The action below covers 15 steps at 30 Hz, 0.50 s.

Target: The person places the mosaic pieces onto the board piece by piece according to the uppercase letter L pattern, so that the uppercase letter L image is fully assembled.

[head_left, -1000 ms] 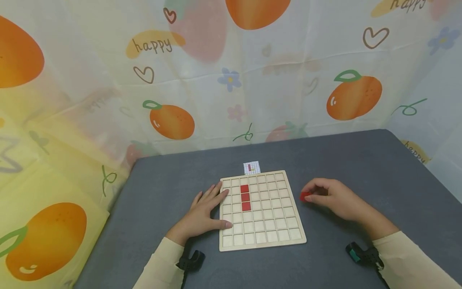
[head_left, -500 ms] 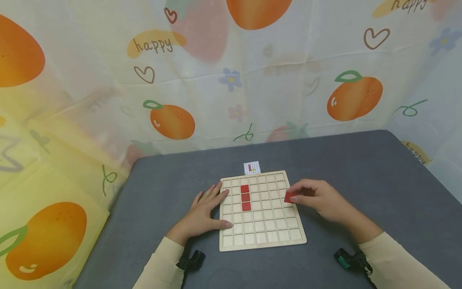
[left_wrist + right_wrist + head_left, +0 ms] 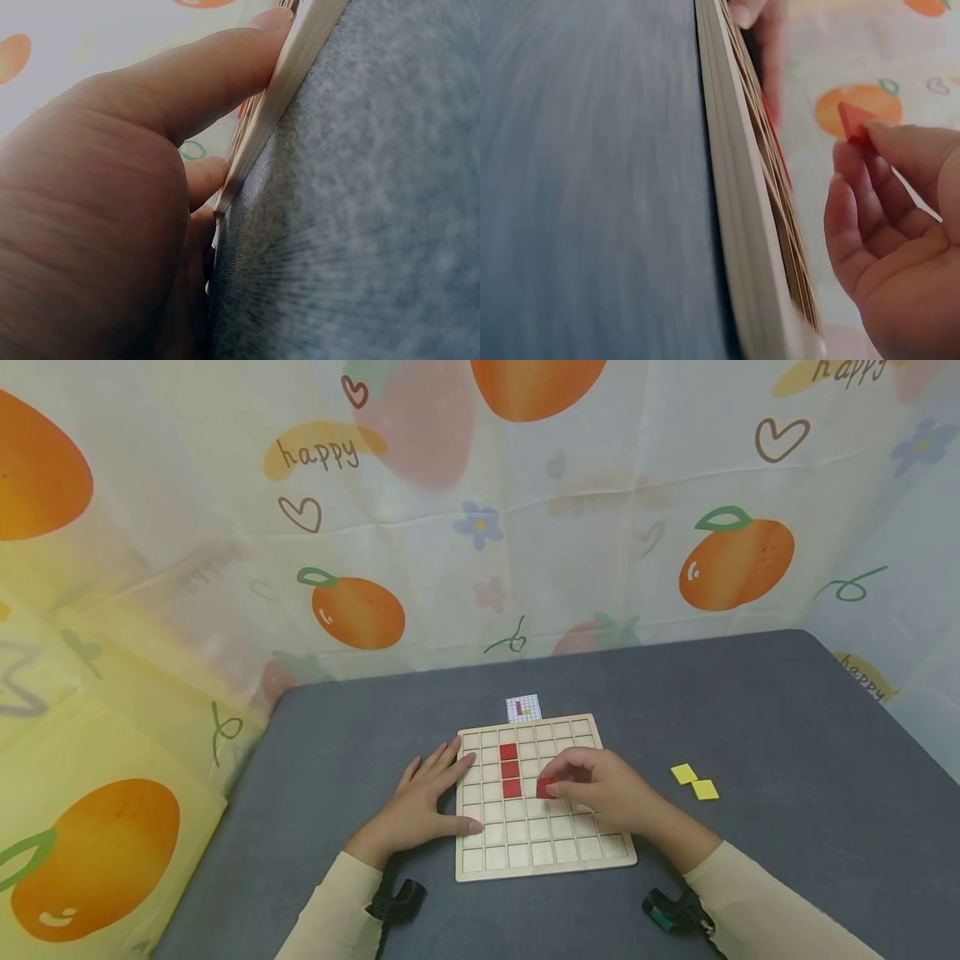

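Note:
A pale wooden board [image 3: 555, 852] with a grid of square cells lies on the dark table. Three red tiles [image 3: 510, 769] fill cells in one column of its left half. My right hand [image 3: 607, 787] pinches another red tile [image 3: 544, 788] between thumb and fingers, over the board just right of that column; the right wrist view shows this tile [image 3: 855, 124] tilted and raised above the board's surface. At the board's left edge rests my left hand [image 3: 423, 802], fingers spread and thumb on the border cells; in the left wrist view its thumb [image 3: 217, 71] lies over the wooden edge.
Two yellow tiles [image 3: 694, 782] lie on the table right of the board. A small printed grid card [image 3: 523, 708] sits at the board's far edge. Behind the table [image 3: 375, 718] hangs a patterned curtain [image 3: 420, 560].
My right hand has carried the red tile leftward from beside the board to over its middle, uncovering the two yellow tiles. The left hand and board have stayed in place.

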{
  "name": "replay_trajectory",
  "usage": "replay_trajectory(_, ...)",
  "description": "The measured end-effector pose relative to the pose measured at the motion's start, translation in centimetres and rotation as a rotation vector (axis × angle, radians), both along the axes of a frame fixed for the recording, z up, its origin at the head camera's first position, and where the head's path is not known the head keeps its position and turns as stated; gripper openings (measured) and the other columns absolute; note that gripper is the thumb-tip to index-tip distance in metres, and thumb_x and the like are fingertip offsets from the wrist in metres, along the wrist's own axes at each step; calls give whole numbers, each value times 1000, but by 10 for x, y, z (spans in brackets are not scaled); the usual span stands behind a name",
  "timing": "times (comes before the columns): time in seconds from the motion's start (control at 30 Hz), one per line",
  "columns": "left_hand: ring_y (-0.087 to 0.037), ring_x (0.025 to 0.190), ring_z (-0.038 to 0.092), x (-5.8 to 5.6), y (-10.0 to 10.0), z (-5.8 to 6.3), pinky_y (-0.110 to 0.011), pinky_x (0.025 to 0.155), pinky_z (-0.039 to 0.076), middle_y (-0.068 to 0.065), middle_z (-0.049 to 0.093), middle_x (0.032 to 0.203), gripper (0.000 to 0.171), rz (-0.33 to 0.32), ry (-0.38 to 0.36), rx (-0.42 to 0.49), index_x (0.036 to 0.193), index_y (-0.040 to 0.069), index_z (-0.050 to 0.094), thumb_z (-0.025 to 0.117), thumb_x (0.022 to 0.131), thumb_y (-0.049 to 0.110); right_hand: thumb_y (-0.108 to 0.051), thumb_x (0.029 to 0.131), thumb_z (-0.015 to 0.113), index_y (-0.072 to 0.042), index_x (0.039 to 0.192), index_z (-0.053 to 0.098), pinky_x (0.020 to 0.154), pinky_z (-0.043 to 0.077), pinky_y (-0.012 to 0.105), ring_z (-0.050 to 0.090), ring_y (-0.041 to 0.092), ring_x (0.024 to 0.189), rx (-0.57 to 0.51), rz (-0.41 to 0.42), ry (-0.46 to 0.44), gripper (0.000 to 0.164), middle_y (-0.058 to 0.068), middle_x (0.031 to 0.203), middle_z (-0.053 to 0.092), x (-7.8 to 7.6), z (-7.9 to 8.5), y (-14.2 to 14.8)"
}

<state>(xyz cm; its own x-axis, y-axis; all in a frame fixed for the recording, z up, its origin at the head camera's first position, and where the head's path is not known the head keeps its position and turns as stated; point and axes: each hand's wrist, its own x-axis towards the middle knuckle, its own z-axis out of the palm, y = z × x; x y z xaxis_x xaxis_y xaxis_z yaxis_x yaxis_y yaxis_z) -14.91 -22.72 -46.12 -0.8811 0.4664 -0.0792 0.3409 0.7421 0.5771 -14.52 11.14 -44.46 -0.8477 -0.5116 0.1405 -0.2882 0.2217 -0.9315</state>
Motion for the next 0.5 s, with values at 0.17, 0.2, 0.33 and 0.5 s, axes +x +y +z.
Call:
replay_trajectory(0.17,-26,166,1,0,1,1,-63,126,-7,3,6,182,109,6,-5,-11,173,22,35,83,86,67,-12,101,80,-11,108,81,85,55,33,69,21,94,26,5,1,7,1,104,76,1,-1,-22)
replay_trajectory(0.2,-26,166,1,0,1,1,-63,126,-7,3,6,182,108,6,-5,-13,173,22,35,83,87,67,-11,101,80,-12,107,81,84,55,33,69,20,93,35,6,3,6,0,103,75,1,-1,-26)
replay_trajectory(0.33,-26,166,1,0,2,1,-63,126,-7,3,6,182,108,5,-3,-16,173,23,35,83,87,66,-8,100,81,-14,106,81,83,56,33,68,15,90,88,13,31,9,-6,100,74,2,-4,-39)
replay_trajectory(0.5,-26,166,1,0,1,1,-63,126,-7,3,6,182,108,9,-7,-17,173,22,36,83,87,67,-9,100,81,-18,102,80,81,56,33,66,10,88,156,4,76,10,-10,97,71,2,-9,-47)
